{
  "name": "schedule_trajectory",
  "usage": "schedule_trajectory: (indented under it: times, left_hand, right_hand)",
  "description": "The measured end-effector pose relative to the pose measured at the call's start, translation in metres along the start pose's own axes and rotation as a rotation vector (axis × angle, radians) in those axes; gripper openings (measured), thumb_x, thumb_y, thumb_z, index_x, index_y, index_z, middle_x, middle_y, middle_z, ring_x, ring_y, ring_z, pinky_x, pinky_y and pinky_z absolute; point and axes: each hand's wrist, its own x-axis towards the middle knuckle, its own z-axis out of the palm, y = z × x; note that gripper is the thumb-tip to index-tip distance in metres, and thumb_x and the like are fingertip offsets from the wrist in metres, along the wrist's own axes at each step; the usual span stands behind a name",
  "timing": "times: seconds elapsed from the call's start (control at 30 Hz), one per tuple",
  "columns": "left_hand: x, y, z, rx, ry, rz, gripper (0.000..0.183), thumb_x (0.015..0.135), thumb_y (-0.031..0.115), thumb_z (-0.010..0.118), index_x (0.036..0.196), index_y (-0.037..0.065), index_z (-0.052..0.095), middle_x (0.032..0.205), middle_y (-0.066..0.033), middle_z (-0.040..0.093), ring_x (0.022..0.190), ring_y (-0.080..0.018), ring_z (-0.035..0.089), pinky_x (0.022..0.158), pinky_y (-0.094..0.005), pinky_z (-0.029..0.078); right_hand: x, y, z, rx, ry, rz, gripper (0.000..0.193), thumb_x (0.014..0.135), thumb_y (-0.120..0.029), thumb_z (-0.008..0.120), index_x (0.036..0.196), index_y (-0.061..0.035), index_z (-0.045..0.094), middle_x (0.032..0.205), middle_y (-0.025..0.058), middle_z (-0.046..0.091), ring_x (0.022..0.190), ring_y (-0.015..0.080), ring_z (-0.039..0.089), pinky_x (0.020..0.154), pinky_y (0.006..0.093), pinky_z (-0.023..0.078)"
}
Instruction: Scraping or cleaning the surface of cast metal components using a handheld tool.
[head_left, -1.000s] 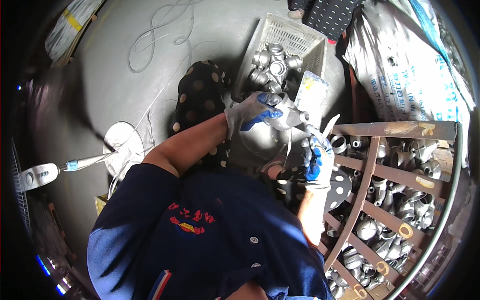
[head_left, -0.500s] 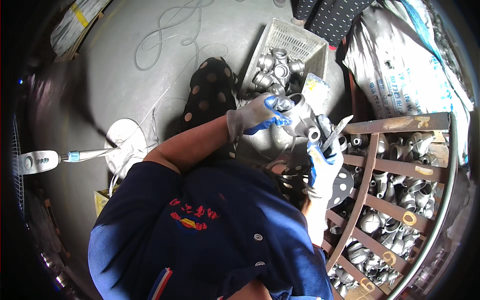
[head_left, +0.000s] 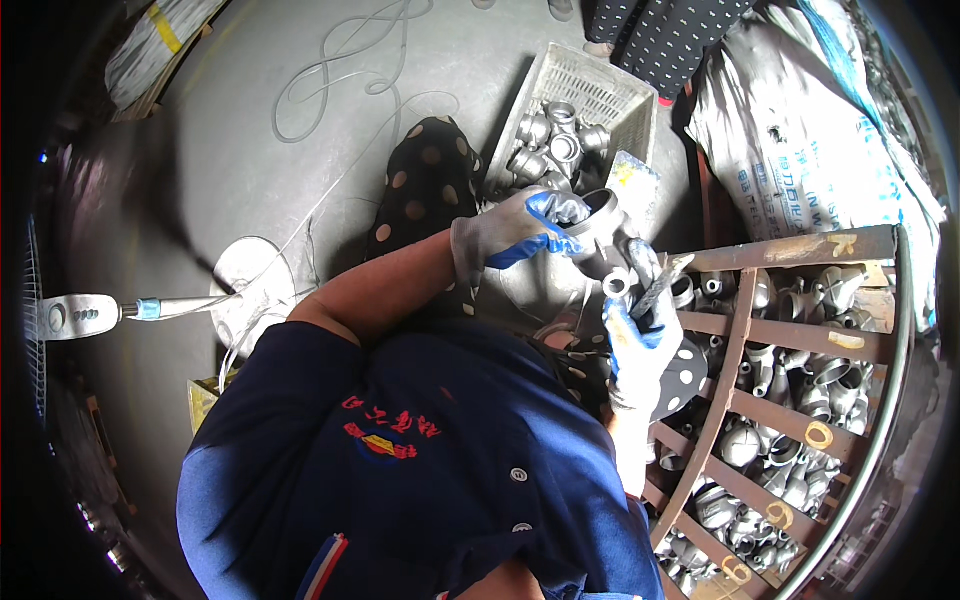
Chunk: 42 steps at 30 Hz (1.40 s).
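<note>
A grey cast-metal pipe fitting (head_left: 598, 235) is held up in front of my body, with a wide round mouth at the top and a narrow tube end lower down. My left hand (head_left: 525, 228), in a grey glove with blue coating, is closed on its wide end. My right hand (head_left: 642, 340), gloved the same way, is closed round a slim grey pointed tool (head_left: 670, 282) beside the narrow tube end. The fingers partly cover this tool, so its exact kind does not show.
Similar fittings lie in a grey plastic crate (head_left: 632, 100) ahead. On the right, a brown metal-barred bin (head_left: 740, 345) holds many more metal parts, with white sacks (head_left: 770, 120) behind it. A standing fan (head_left: 80, 316) is at left; a hose (head_left: 325, 70) coils on the floor.
The fitting has turned slightly, its narrow tube end shifting left and down. My right hand and the tool have moved a little left and down; my left hand keeps its hold.
</note>
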Motion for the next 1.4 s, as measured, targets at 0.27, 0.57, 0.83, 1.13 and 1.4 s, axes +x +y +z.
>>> schedule_trajectory:
  times: [0.27, 0.57, 0.83, 1.13, 1.4]
  left_hand:
    - [0.024, 0.006, -0.012, 0.505, -0.151, 0.433, 0.014, 0.087, 0.01, 0.055, 0.094, 0.004, 0.065, 0.091, -0.0069, 0.064, 0.089, -0.013, 0.06, 0.078, -0.0309, 0.047]
    - [0.006, -0.004, -0.026, -1.145, -0.021, -0.168, 0.044, 0.096, 0.028, 0.045, 0.131, 0.002, 0.04, 0.118, -0.0112, 0.054, 0.095, -0.0208, 0.059, 0.085, -0.0347, 0.051]
    - [0.013, -0.018, 0.028, -0.791, -0.006, 0.155, 0.041, 0.093, 0.029, 0.051, 0.126, 0.005, 0.043, 0.113, -0.0129, 0.055, 0.104, -0.0233, 0.055, 0.096, -0.0373, 0.042]
    - [-0.007, -0.018, 0.009, -1.126, 0.192, -0.058, 0.052, 0.093, 0.048, 0.04, 0.133, 0.014, 0.039, 0.125, -0.0087, 0.052, 0.114, -0.026, 0.051, 0.098, -0.043, 0.041]
    - [-0.006, -0.016, 0.008, -0.991, 0.248, -0.032, 0.051, 0.092, 0.05, 0.043, 0.124, 0.011, 0.049, 0.115, -0.0094, 0.056, 0.104, -0.0227, 0.057, 0.092, -0.045, 0.046]
  right_hand:
    - [0.012, -0.004, -0.001, -0.412, -0.221, -0.416, 0.041, 0.075, -0.001, 0.064, 0.116, 0.0018, 0.058, 0.109, 0.0164, 0.063, 0.099, 0.0232, 0.062, 0.083, 0.0307, 0.048]
    - [0.039, 0.002, 0.015, 0.411, 0.205, -0.087, 0.039, 0.073, 0.015, 0.055, 0.112, 0.0086, 0.056, 0.104, 0.0163, 0.06, 0.096, 0.0212, 0.059, 0.085, 0.0297, 0.047]
    - [0.025, -0.017, 0.041, 0.415, -0.001, 0.044, 0.063, 0.07, 0.014, 0.064, 0.128, -0.0003, 0.045, 0.106, 0.0152, 0.06, 0.084, 0.0151, 0.059, 0.065, 0.0239, 0.048]
    - [0.016, -0.01, -0.005, 0.007, -0.14, 0.115, 0.047, 0.09, -0.006, 0.047, 0.136, 0.0022, 0.038, 0.128, 0.0152, 0.052, 0.093, 0.0133, 0.055, 0.08, 0.0239, 0.044]
    - [0.012, -0.003, -0.007, -0.386, -0.162, -0.068, 0.034, 0.085, -0.001, 0.052, 0.117, 0.0042, 0.057, 0.117, 0.0152, 0.061, 0.096, 0.02, 0.06, 0.088, 0.0305, 0.044]
